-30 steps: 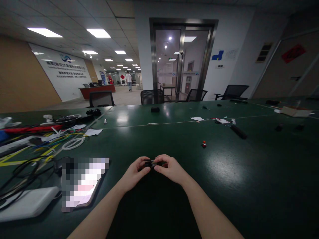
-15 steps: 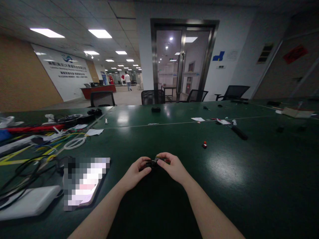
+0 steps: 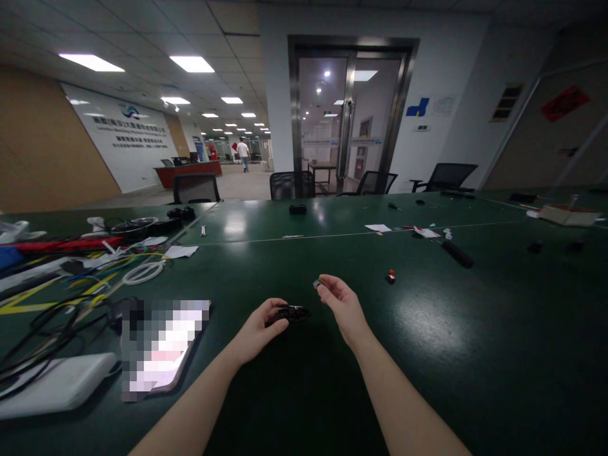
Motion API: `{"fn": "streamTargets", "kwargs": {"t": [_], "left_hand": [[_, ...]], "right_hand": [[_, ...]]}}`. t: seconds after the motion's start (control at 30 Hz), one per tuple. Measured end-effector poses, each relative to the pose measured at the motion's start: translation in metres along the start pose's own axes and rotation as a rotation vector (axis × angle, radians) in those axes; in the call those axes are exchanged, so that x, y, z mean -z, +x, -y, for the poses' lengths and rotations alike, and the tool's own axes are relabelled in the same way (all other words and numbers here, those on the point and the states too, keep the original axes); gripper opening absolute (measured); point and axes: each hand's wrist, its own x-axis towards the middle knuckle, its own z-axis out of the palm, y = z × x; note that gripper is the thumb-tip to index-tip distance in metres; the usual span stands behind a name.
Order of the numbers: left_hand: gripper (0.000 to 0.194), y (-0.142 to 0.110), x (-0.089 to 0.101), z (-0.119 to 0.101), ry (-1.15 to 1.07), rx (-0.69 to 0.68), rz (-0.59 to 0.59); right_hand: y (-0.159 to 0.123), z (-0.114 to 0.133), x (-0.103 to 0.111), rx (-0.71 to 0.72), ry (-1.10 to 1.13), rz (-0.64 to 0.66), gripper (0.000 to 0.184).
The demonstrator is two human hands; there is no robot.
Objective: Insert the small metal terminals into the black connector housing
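Observation:
My left hand (image 3: 264, 326) is closed around the left end of a small black object (image 3: 295, 313), low over the green table (image 3: 266, 272). Its exact kind is too dark and small to make out. Up and to the right of it, my right hand (image 3: 341, 303) pinches a small flat greyish piece (image 3: 318, 284) between thumb and fingertips. That piece is apart from the black object. A small red-and-white item (image 3: 391, 276) lies on the table to the right of my right hand.
A blurred-out phone-like slab (image 3: 166, 354) and a white box-shaped device (image 3: 61, 383) lie at the left, near tangled cables (image 3: 142, 273). Farther off are a black-handled tool (image 3: 456, 254), paper scraps (image 3: 377, 228) and a black block (image 3: 297, 209). Chairs (image 3: 292, 185) stand behind the table.
My right hand has pulled away from the black object, up and to the right, carrying the small greyish piece. My left hand stays in place with the black object.

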Motion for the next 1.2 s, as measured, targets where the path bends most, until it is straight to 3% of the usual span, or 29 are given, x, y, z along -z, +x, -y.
{"fn": "streamTargets", "kwargs": {"t": [0.53, 0.93, 1.2], "left_hand": [[0.035, 0.001, 0.002, 0.005, -0.027, -0.006, 0.024], [0.036, 0.0, 0.002, 0.001, -0.028, 0.012, 0.02], [0.035, -0.001, 0.002, -0.001, -0.024, 0.014, 0.026]], "right_hand": [[0.007, -0.001, 0.009, -0.053, 0.219, -0.257, 0.032], [0.01, -0.003, 0.012, -0.075, 0.274, -0.292, 0.029], [0.009, -0.004, 0.013, -0.077, 0.186, -0.275, 0.033]]}}
